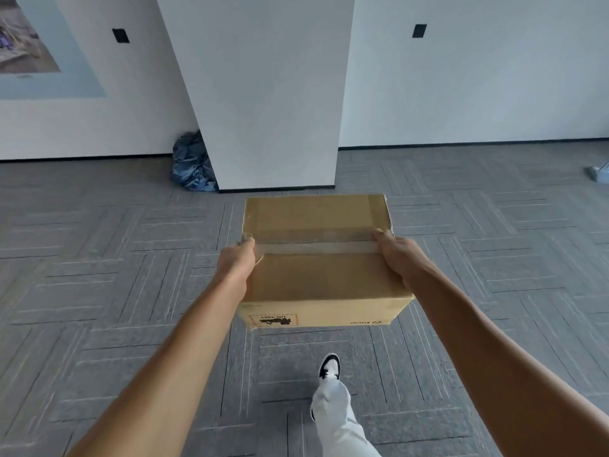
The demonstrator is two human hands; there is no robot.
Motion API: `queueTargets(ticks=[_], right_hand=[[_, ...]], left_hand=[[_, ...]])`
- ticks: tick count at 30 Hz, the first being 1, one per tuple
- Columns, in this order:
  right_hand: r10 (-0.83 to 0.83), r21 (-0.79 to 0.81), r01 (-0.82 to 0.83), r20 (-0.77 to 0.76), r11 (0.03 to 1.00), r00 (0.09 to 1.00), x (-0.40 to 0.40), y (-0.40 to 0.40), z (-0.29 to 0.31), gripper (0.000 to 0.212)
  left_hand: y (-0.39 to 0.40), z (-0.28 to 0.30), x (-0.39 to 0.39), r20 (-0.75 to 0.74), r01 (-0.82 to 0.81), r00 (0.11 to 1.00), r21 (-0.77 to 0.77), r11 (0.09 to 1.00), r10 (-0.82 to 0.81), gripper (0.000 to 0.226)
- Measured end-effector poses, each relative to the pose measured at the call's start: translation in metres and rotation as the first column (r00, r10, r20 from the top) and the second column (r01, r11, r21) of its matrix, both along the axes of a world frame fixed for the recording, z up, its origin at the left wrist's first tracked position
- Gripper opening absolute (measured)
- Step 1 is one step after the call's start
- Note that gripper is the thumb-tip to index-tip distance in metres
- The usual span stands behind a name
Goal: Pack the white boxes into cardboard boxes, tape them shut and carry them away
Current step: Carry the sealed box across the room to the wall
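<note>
Both hands, left hand [238, 258] and right hand [397, 255], grip the taped cardboard box [316, 275] by its sides; it looks stiff and rather heavy.

— Item?
— One cardboard box [319, 258], plain brown, oblong, flaps closed.

— Closure?
— A strip of clear tape [316, 246] runs across the top along the flap seam, from the left edge to the right edge. Broader taped patches show toward the far side.

— Markings?
— On the near side face: a red-bordered label with black print at lower left, a small printed logo at lower right. Both read upside down.

— Position?
— Centre of the frame, raised off the floor, top face level and turned up to the camera.

— White boxes?
— Not visible.
</note>
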State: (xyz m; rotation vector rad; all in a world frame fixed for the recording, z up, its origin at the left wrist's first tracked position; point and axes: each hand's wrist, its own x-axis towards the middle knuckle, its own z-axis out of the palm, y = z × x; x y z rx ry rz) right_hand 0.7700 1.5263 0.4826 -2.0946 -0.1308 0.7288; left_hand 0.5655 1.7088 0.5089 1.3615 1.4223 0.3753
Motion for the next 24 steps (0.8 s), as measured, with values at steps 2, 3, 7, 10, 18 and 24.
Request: queueTargets(ticks=[2,3,7,10,18,24], right_hand=[[0.006,-0.001,-0.006,-0.011,1.0,1.0,0.033,0.04,-0.014,0.067],[0.01,-0.001,-0.01,-0.018,1.0,1.0,0.051,0.059,-0.02,0.067],[0.015,0.008,-0.015,-0.036,1.0,0.999,0.13,0.141,-0.038,0.073],[0.043,0.008,-0.042,-0.047,0.999,0.998,0.195,0.207,-0.038,0.066],[0.077,-0.069,-0.079,-0.032,0.994,0.997,0.331,0.359,-0.043,0.074],[0.032,-0.117,-0.043,-0.097,0.992,0.995,0.425,0.475,-0.089,0.071]], left_hand=[[0.037,-0.008,0.032,0.019,-0.014,1.0,-0.005,1.0,0.014,0.043],[0.056,-0.012,0.05,0.025,-0.012,1.0,-0.009,1.0,0.013,0.041],[0.135,-0.018,0.13,0.024,-0.018,1.0,-0.013,1.0,0.019,0.041],[0.198,-0.017,0.193,0.013,-0.033,0.999,-0.009,0.999,0.033,0.043],[0.353,-0.044,0.322,0.023,-0.072,0.997,-0.04,0.997,0.072,0.043],[0.48,-0.103,0.423,-0.002,-0.034,0.999,-0.103,0.994,0.034,0.043]])
